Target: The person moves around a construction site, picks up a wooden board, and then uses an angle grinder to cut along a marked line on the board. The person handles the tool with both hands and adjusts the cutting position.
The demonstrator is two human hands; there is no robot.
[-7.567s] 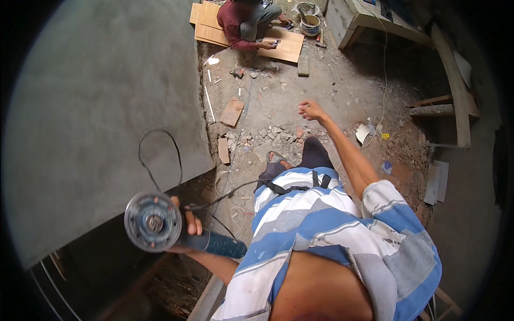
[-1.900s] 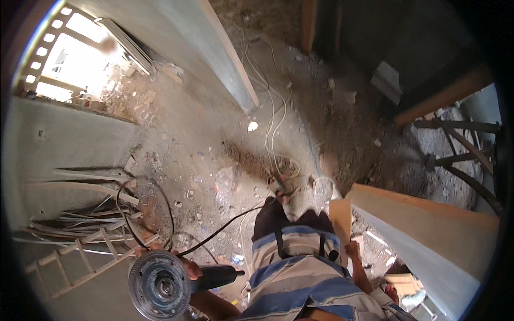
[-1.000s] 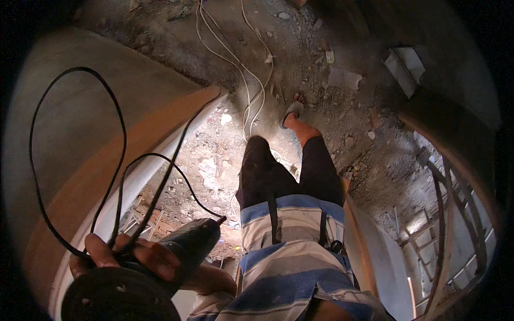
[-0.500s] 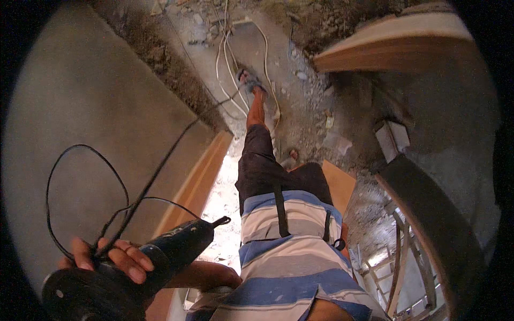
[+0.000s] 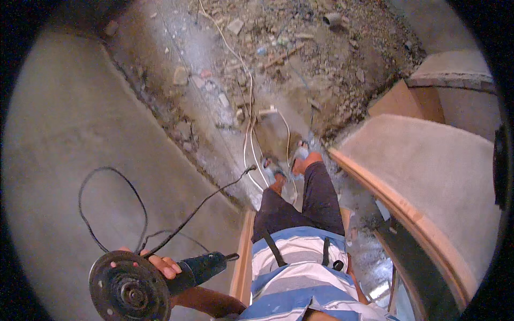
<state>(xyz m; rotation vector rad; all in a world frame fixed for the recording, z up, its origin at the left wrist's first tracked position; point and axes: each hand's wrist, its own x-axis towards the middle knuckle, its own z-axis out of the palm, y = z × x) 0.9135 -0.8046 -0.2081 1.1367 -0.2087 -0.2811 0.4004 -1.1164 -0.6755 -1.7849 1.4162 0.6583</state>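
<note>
My left hand [image 5: 165,266] is closed around a black angle grinder [image 5: 201,269] at the lower left. Its round disc [image 5: 115,289] faces up toward me, with the hub in the middle. A dark power cord [image 5: 201,203] is gathered at the same hand; one loop bulges to the left, and a free length stretches to a plug [image 5: 250,169] in the air near the wall's edge. Part of my right arm [image 5: 357,278] shows beside my striped shirt, but the right hand itself is out of sight.
A smooth grey wall [image 5: 69,134] fills the left side, ending at a wooden frame [image 5: 243,257]. White cables [image 5: 247,134] run along the floor to a white power strip [image 5: 267,111] ahead of my feet. Rubble [image 5: 332,64] lies beyond. A wood-edged wall [image 5: 407,166] stands right.
My view has swung forward, showing more rubble floor. Both feet now stand near the cables. The grinder has turned so its disc shows, and the cord's plug has come into sight.
</note>
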